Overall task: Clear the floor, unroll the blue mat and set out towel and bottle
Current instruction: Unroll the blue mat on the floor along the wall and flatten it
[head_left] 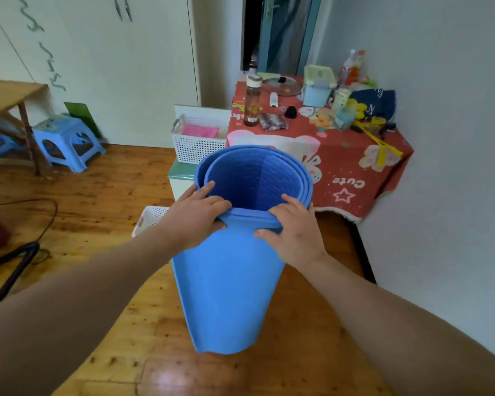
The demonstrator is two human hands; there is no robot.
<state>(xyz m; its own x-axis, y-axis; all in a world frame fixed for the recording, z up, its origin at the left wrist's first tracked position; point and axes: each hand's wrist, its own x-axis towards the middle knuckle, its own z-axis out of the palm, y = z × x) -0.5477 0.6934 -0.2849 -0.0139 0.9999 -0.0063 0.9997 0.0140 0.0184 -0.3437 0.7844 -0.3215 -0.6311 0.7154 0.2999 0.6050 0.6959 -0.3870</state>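
Fingers (pixel 212 200) of the left hand (pixel 195 217) curl over the near top rim of the blue mat (pixel 229 281) and into its hollow, thumb pressed on the outside, so that hand grips the rolled layers; the right hand (pixel 293 234) grips the same rim just beside it, fingers (pixel 293 202) hooked over the edge and thumb on the outer face; both bare forearms reach in from the lower corners; the mat stands on end as a loose, wide roll, its coils open at the top and its lower end down at the wooden floor (pixel 97 192), though whether it touches the boards I cannot tell; a small white basket (pixel 152 217) lies on the floor just behind the left hand, partly hidden by it; a black cable (pixel 47 221) loops over the boards at the left; behind the mat a larger white basket (pixel 197 145) holds a pink folded cloth (pixel 199 131) and sits on a low pale-green-topped unit; to its right stands a table with a red patterned cover (pixel 349 167), and on it, near the left edge, an upright brown bottle (pixel 252 102) with a pale cap, a striped folded bundle (pixel 272 121) just beside it, a glass pot lid (pixel 280 86) further back and a clutter of small things toward the wall; far left are a blue plastic stool (pixel 66 141) and a wooden table (pixel 9 95); pale wardrobe doors (pixel 112 67) and a dark doorway (pixel 252 32) close the back.
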